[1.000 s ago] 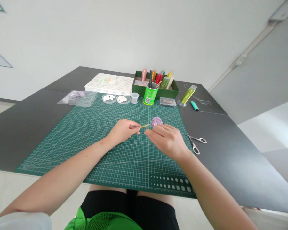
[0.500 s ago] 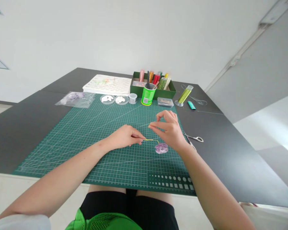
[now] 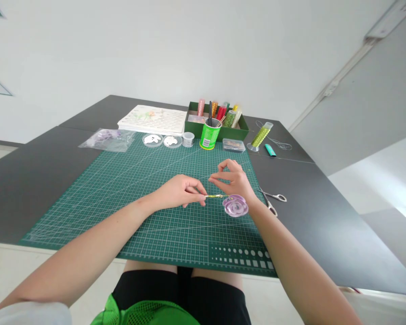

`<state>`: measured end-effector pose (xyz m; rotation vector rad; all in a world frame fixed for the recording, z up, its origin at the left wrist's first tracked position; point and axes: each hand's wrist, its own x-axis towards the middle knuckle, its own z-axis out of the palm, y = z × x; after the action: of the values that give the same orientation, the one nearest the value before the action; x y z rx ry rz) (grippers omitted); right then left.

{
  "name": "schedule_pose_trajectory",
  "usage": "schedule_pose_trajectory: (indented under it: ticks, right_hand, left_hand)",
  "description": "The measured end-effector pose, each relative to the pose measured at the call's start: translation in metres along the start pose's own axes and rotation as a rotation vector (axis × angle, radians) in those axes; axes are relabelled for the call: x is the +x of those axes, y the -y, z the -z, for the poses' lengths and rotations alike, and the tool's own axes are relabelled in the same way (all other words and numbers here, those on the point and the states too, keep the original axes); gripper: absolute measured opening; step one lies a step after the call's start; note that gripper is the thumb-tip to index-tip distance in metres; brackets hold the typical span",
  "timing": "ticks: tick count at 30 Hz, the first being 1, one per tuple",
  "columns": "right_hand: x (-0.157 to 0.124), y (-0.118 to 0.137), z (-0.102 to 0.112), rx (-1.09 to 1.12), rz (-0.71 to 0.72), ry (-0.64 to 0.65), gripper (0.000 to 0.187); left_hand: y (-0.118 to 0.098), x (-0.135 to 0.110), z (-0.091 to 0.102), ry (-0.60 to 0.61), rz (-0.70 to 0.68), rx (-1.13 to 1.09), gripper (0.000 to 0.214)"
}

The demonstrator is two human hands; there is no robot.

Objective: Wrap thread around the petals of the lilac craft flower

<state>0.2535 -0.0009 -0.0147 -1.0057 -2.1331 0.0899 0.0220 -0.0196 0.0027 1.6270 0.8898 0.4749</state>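
My left hand (image 3: 182, 192) is closed, thumb and fingers pinching the thin yellow-green stem (image 3: 215, 196) of an artificial flower. Its translucent purple bloom (image 3: 236, 206) points right, just below and beside my right wrist. My right hand (image 3: 236, 183) hovers above the stem with thumb and forefinger pressed together. Whatever lies in that pinch is too fine to make out. Both hands are over the green cutting mat (image 3: 176, 234). Scissors (image 3: 274, 197) lie spread at the mat's right edge, beyond my right forearm.
Behind the hands stand a green can (image 3: 209, 136) of tools, a green box (image 3: 238, 134) of colored tubes, and a clear case (image 3: 233, 145). A yellow-green spool (image 3: 261, 135) and teal lighter (image 3: 270, 150) are right; white-piece dishes (image 3: 152, 140), a plastic bag (image 3: 106, 139) and white sheets (image 3: 152, 119) left.
The purple bloom has shifted right and slightly up and now faces me more, looking larger. The stem has turned in my left fingers. My right hand stays pinched, moved slightly left.
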Motion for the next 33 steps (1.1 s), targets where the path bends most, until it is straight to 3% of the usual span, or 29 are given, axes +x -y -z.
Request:
schedule_pose_trajectory:
  ticks: [6, 12, 24, 33]
  right_hand:
    - [-0.004, -0.004, -0.008, 0.045, -0.083, 0.034, 0.012]
    - [-0.004, -0.001, -0.003, -0.027, 0.08, 0.067, 0.016]
    - [-0.001, 0.023, 0.005, -0.042, 0.262, 0.03, 0.02]
    - [0.0, 0.04, 0.013, -0.168, 0.365, -0.049, 0.025]
  left_hand:
    - [-0.004, 0.002, 0.008, -0.242, -0.074, -0.058, 0.027]
    - [-0.001, 0.007, 0.013, -0.414, -0.042, -0.164, 0.032]
    - [0.009, 0.012, 0.014, -0.511, 0.006, -0.148, 0.027]
    - [0.008, 0.011, 0.01, -0.399, 0.089, 0.137, 0.023]
